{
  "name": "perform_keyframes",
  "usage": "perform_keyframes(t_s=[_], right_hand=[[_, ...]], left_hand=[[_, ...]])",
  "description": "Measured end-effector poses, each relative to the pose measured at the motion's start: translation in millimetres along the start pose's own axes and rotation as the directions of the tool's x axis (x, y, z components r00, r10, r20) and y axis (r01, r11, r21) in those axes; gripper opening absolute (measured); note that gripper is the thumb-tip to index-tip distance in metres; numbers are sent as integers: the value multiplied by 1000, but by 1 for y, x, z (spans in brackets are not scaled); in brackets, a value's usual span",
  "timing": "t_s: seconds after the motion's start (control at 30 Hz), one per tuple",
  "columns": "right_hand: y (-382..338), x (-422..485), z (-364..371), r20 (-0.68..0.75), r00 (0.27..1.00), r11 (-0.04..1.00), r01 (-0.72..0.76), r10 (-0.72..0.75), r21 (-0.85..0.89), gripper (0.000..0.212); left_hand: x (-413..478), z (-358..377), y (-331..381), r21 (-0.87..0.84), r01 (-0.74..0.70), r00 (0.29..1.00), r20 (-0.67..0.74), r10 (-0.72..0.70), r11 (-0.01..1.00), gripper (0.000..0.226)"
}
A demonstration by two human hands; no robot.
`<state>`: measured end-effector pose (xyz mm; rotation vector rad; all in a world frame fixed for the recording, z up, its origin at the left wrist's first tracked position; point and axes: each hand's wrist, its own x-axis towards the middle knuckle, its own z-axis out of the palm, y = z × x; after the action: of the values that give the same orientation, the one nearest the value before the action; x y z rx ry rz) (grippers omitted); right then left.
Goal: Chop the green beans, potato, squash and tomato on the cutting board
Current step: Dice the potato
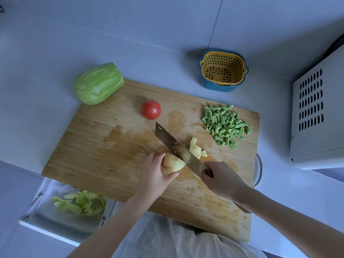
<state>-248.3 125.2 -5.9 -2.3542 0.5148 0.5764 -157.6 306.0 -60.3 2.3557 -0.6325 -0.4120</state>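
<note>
A peeled yellow potato (173,163) lies near the middle of the wooden cutting board (96,146). My left hand (155,174) holds it, fingers curled over its left side and thumb below. My right hand (221,178) grips the handle of a cleaver (176,148), whose blade rests in the potato. Cut potato chunks (196,148) lie just right of the blade. A pile of chopped green beans (225,124) sits at the board's right. A whole red tomato (151,109) stands at the board's back. The peeled green squash (97,83) lies at the back left corner, partly off the board.
A yellow strainer basket in a blue bowl (223,70) stands on the counter behind the board. A grey vented appliance (316,116) is at the right. A bin lined with plastic (74,203) holds green peelings below the board's left front edge.
</note>
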Motion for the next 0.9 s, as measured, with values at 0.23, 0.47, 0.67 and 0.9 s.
perform_keyframes(t_s=[0.23, 0.47, 0.67, 0.9], right_hand=[[-12, -9, 15, -25, 999, 993, 18, -21, -118, 32], [-18, -11, 14, -13, 999, 997, -44, 43, -66, 24], [-27, -18, 9, -68, 996, 998, -64, 64, 2, 25], [-40, -29, 14, -97, 993, 998, -66, 68, 18, 20]], left_hand=[[0, 10, -1, 79, -46, 997, -51, 50, 996, 52], [4, 4, -6, 106, -166, 986, -14, 168, 980, 51], [4, 3, -10, 119, -205, 978, -9, 207, 972, 52], [-6, 9, -17, 29, -202, 974, -101, 204, 979, 39]])
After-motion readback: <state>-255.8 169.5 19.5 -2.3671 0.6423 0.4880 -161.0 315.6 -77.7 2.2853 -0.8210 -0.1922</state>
